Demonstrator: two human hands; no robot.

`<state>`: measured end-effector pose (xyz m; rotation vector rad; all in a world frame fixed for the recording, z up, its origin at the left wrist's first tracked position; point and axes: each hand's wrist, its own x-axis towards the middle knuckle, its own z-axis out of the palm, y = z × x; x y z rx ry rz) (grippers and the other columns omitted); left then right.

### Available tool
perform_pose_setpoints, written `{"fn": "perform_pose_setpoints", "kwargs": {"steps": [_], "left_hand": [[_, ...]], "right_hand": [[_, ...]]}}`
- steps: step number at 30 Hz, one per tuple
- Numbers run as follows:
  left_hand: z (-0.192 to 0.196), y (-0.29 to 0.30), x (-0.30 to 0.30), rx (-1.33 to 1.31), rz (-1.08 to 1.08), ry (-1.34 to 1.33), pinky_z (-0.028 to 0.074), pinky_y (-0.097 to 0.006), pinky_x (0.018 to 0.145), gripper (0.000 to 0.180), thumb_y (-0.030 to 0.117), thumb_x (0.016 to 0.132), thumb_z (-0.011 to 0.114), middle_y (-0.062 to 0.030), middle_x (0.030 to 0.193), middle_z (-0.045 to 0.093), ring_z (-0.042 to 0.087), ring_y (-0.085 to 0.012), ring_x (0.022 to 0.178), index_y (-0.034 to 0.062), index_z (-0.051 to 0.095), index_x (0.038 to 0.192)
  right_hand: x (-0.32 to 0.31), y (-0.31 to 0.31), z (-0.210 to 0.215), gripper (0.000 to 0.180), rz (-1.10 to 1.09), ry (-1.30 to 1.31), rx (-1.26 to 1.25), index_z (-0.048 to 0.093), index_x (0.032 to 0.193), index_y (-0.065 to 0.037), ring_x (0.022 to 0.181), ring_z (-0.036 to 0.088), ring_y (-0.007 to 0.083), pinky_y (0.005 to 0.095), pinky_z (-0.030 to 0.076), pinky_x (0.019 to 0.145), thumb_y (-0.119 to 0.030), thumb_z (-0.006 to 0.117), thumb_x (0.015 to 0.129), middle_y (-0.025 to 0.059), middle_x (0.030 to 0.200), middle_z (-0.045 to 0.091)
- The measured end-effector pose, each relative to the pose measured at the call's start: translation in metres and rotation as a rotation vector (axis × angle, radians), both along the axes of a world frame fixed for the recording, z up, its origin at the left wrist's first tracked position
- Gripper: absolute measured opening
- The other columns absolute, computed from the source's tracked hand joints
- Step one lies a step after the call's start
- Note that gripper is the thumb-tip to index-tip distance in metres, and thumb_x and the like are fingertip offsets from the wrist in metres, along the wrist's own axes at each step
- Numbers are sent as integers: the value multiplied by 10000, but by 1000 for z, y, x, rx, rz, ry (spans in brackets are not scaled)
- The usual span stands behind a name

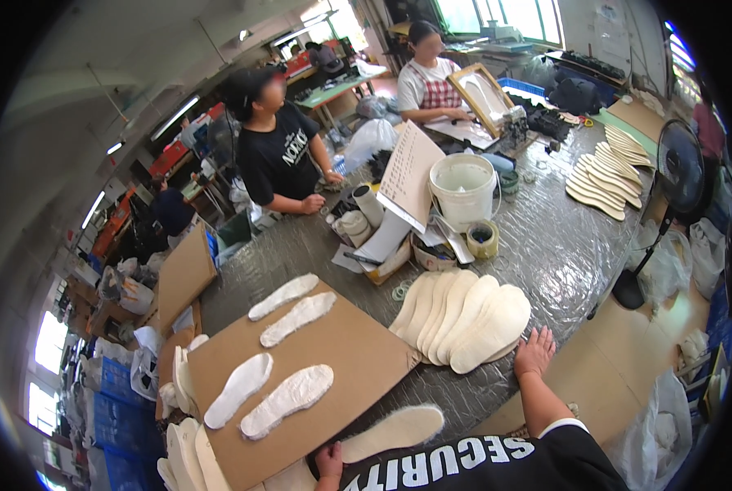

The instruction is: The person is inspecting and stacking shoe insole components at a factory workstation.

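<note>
My right hand [535, 352] rests with fingers spread on the table's near edge, beside a fanned pile of cream insoles [489, 323]. It holds nothing. At the bottom, my left hand [329, 463] is by the near corner of a brown board [300, 393] and the end of a single cream insole [395, 432]; its fingers are partly hidden, so its grip is unclear. Several white, fluffy-edged insoles lie apart on the board, among them a near one [288, 401] and a far one [284, 296].
Beyond the piles stand a white bucket [464, 192], a tape roll [482, 239] and a leaning written sheet [407, 176]. More insoles [607, 176] lie far right, near a black fan [679, 164]. Two co-workers are across the table [284, 254]; one is near a framed screen [482, 98].
</note>
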<state>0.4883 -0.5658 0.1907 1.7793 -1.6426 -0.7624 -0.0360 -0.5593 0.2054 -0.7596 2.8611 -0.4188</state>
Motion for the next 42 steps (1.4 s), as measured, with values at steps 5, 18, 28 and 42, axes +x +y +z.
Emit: {"fn": "perform_pose_setpoints", "kwargs": {"steps": [5,18,28,42], "left_hand": [[-10,-2,6,-67,-25,-57,518,-361,558,342,300,871,656,-164,662,647,628,-228,542,-32,646,790],[-4,-3,-2,41,123,18,510,-332,404,381,308,881,659,-111,624,614,603,-197,454,-56,643,770],[-5,-3,-1,133,85,165,502,-316,408,366,306,890,650,-99,645,625,604,-178,465,-42,647,777],[-6,-4,3,114,117,126,498,-308,401,357,304,888,654,-84,641,623,595,-170,447,-37,638,782]], "right_hand": [[0,-2,3,549,3,-73,-5,437,1382,-96,1443,140,263,450,92,1160,-383,505,919,129,1532,253],[0,-3,3,567,13,-77,44,414,1397,-107,1443,140,272,461,94,1158,-412,473,922,130,1536,251],[-1,-3,1,547,14,-87,38,402,1402,-111,1445,129,262,455,84,1157,-382,474,932,123,1536,241],[0,-3,-9,547,1,-50,25,372,1415,-101,1440,157,265,447,115,1157,-345,485,939,121,1549,206]]}}
